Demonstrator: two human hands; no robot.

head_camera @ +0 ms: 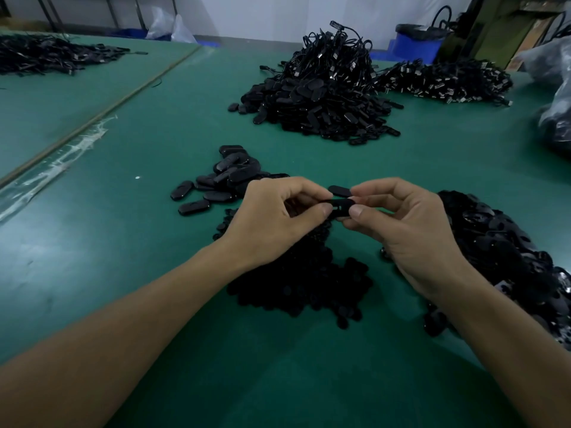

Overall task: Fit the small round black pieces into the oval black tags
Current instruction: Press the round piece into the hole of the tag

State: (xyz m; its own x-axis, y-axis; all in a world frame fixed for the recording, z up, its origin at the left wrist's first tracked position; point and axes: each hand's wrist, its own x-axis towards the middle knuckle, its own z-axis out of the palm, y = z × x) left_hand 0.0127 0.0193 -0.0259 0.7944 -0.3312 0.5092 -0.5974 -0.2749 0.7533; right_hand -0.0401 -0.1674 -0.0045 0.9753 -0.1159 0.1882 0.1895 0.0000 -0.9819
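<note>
Both hands meet above the green table (pixel 129 242) and share one oval black tag (pixel 339 207). My left hand (pixel 275 220) pinches its left end between thumb and fingers. My right hand (pixel 404 230) pinches its right end with thumb and forefinger. Whether a small round piece sits between the fingers is hidden. Under my hands lies a heap of small round black pieces (pixel 306 282). A heap of oval tags (pixel 506 257) lies right of my right hand. A smaller group of oval tags (pixel 219 183) lies beyond my left hand.
A tall pile of black tags with cords (pixel 321 97) stands at the far middle, with another pile (pixel 445 81) behind it to the right. A further black heap (pixel 52 54) lies far left. Clear tape (pixel 58 168) runs along the table seam. A grey bag (pixel 556 115) sits at the right edge.
</note>
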